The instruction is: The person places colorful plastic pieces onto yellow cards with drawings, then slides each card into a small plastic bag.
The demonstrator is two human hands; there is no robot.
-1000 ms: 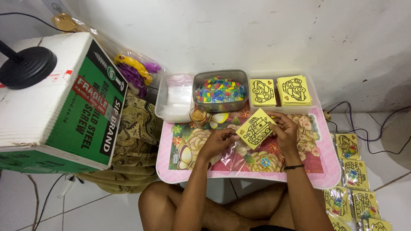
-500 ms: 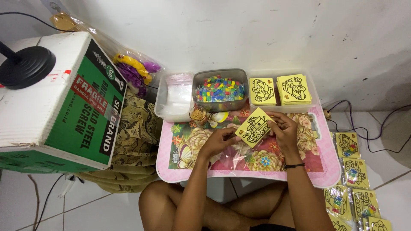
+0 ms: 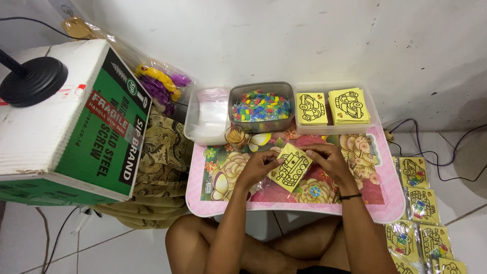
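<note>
Yellow card (image 3: 290, 167) pinched between left hand (image 3: 259, 167) and right hand (image 3: 328, 160), above pink table (image 3: 380, 195); bead tub (image 3: 261, 107) behind.

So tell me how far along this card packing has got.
Done: bagged cards lie in a row on the floor at the person's right. In hand: the left hand and right hand hold one yellow card. Left: two stacks of yellow cards and a tub of coloured pieces.

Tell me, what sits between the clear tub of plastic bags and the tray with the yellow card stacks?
In the head view, a grey tub of small multicoloured pieces sits between the clear tub of bags and the tray of yellow cards, touching both.
</note>
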